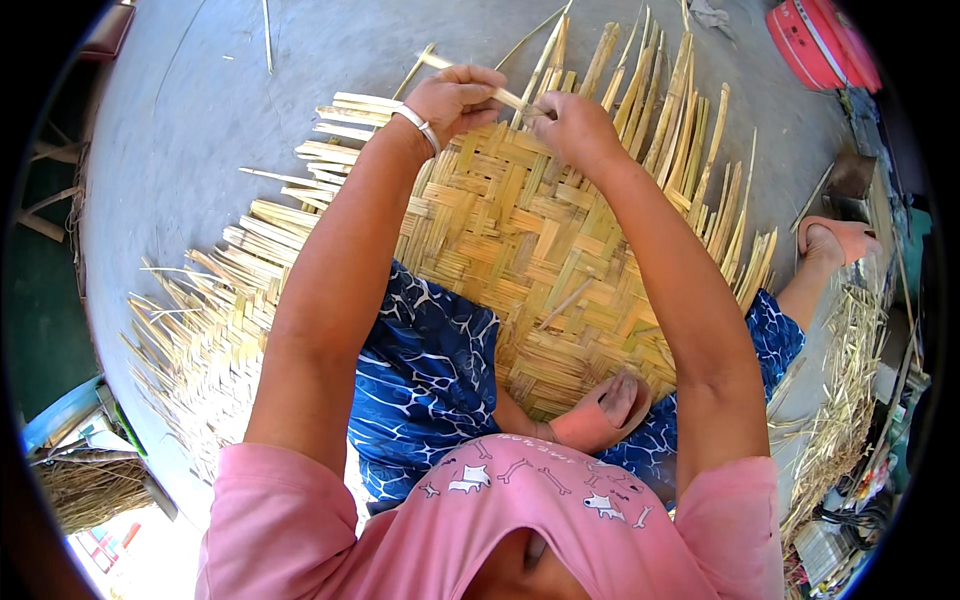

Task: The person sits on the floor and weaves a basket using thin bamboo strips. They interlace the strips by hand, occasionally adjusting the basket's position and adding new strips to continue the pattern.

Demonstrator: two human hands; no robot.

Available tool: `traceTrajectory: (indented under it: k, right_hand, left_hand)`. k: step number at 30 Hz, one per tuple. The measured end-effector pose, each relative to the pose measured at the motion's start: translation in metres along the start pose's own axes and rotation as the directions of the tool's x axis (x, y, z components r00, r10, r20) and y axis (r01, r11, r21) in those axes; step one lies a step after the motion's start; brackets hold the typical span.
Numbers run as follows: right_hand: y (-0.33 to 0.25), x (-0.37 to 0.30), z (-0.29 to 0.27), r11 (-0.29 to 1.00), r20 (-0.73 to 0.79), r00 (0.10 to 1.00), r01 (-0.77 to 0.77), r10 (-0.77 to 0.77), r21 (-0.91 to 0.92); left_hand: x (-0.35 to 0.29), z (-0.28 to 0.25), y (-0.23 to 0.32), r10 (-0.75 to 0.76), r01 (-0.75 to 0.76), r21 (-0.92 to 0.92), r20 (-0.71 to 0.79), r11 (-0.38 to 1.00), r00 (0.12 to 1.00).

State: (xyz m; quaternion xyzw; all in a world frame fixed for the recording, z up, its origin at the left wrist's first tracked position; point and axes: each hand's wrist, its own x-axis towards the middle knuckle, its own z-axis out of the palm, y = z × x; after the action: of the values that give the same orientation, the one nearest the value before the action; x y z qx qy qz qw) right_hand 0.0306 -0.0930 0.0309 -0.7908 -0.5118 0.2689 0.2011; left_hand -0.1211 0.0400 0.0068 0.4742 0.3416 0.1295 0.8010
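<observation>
A pale flat strip of split cane or reed (510, 99) spans the gap between my hands, above the far edge of a woven mat (520, 235). My left hand (456, 100), with a white band at its wrist, pinches the strip along its length. Thumb and fingers of my right hand (575, 130) are closed on the strip's right end. The mat lies on the floor under my arms, in a yellow-tan crossing weave. Loose strip ends (670, 110) fan out along its far, left and right edges. My foot in an orange slipper (603, 412) rests on the near part.
Grey floor (190, 120) surrounds the mat, with a thin loose strip (267, 35) on it. A red container (825, 42) stands at the far right. Loose straw (840, 400) is heaped along the right side. At the lower left lies a bundle of dry stalks (95, 492).
</observation>
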Motion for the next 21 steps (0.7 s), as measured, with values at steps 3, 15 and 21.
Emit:
traceTrajectory:
  k: [3,15,21]
  right_hand:
    - [0.0,0.005,0.001,0.991,-0.029,0.992,-0.119,0.121,0.056]
    - [0.006,0.013,0.014,0.86,-0.04,0.929,-0.323,0.367,0.396]
    - [0.018,0.013,0.027,0.993,-0.07,0.992,-0.097,0.102,0.07]
  left_hand:
    - [0.007,0.006,-0.003,-0.004,0.001,0.033,0.093,0.999,0.996]
    - [0.027,0.026,-0.006,-0.104,0.096,0.337,0.006,0.937,0.995]
    - [0.026,0.024,-0.015,-0.037,0.04,0.203,-0.02,0.978,0.999]
